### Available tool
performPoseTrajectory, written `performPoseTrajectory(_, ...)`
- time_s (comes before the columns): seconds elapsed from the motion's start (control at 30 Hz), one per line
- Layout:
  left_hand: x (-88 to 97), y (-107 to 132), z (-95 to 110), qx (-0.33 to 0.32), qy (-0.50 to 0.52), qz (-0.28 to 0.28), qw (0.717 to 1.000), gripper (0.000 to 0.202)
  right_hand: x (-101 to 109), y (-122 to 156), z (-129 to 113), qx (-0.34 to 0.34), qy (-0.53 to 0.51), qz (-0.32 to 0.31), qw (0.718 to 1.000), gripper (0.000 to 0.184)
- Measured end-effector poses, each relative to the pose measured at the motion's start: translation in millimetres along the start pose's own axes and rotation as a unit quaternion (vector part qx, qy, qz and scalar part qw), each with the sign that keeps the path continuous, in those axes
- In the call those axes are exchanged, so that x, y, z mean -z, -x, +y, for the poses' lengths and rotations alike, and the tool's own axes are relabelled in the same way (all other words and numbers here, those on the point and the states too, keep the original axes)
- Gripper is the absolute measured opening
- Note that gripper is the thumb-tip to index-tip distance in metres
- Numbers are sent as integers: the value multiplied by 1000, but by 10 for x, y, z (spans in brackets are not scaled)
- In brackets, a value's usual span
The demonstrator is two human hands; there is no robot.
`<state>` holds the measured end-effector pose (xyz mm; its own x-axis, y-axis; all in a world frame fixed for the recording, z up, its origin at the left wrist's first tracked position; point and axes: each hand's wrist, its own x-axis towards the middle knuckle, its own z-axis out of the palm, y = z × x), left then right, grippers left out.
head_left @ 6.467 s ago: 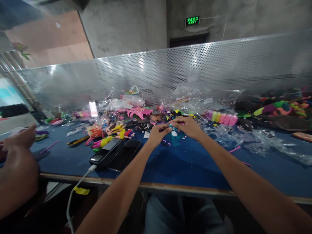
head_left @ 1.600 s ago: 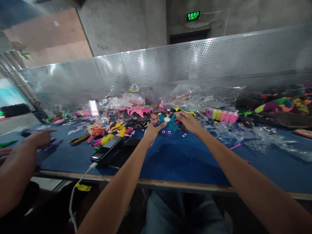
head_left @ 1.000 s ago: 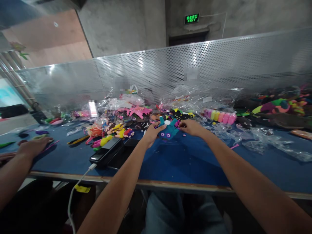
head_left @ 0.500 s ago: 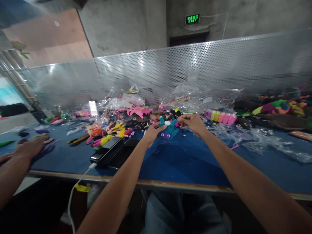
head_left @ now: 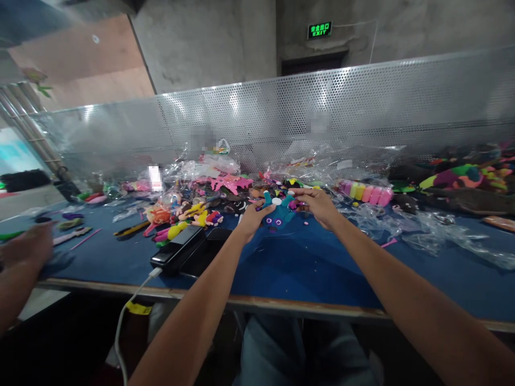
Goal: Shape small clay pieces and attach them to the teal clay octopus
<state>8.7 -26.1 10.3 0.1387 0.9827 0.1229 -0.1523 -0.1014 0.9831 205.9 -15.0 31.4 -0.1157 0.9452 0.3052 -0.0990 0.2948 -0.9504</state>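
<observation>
My left hand (head_left: 252, 219) is closed on a small teal clay figure (head_left: 284, 210), which has round purple-and-white eyes near its lower end. A white patch sits on its middle, and a white tip shows on its upper left limb. With thumb and forefinger pinched, my right hand (head_left: 316, 205) is at the figure's upper right limb, on a small white clay piece (head_left: 291, 193). Whether that piece is fixed to the limb I cannot tell. The figure is held just above the blue tabletop (head_left: 293, 262). A tiny pink bit (head_left: 306, 223) lies to its right.
A black power bank (head_left: 177, 252) with a white cable (head_left: 132, 303) lies left of my left forearm. Several clay figures (head_left: 169, 230) are beyond it. Clear plastic bags (head_left: 426, 230) and pink and yellow clay packs (head_left: 366, 193) are at right. Another person's hand (head_left: 30, 249) is far left.
My right fingers have moved slightly left onto the figure's upper right limb, where a white piece now shows. The other person's hand has moved left, uncovering small items on the table.
</observation>
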Motion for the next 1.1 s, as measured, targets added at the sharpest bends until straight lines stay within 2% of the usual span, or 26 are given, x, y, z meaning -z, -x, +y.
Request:
performPoseTrajectory(0.17, -15, 7, 32, -10, -8, 31, 999, 52, -3, -3, 6, 18, 12, -2, 1000, 48)
performPoseTrajectory(0.5, 0, 0, 27, -10, 6, 35, 999, 52, -35, 23, -12, 22, 35, -22, 999, 57)
performPoseTrajectory(0.73, 10, -30, 13, -6, 21, 49, 999, 54, -46, 48, -23, 71, 133, -57, 987, 53)
performPoseTrajectory(0.9, 15, -49, -12, -9, 41, 37, 998, 50, -57, 54, -38, 139, 191, -24, 971, 36)
performPoseTrajectory(1.1, 30, -84, -60, -18, 47, 29, 998, 46, -53, 53, -28, 154, 257, -5, 954, 35)
